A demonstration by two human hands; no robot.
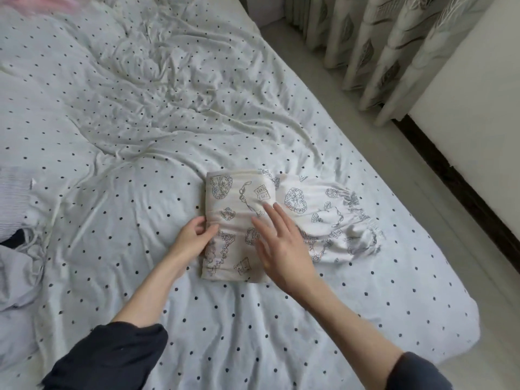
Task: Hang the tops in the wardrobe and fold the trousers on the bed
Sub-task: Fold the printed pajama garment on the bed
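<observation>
Cream printed trousers (233,220) lie on the polka-dot bed sheet (140,192), partly folded into a thick rectangle. Their elastic waistband end (337,220) still spreads flat to the right of the fold. My left hand (194,237) holds the left edge of the folded part, thumb on top and fingers tucked against its side. My right hand (281,246) lies flat with straight, spread fingers over the right side of the fold.
A pile of pale garments (17,249) with something dark in it sits at the bed's left edge. A pink item (36,2) shows at the top left. Patterned curtains (380,46) and a white wall with dark skirting (450,175) stand right of the floor strip.
</observation>
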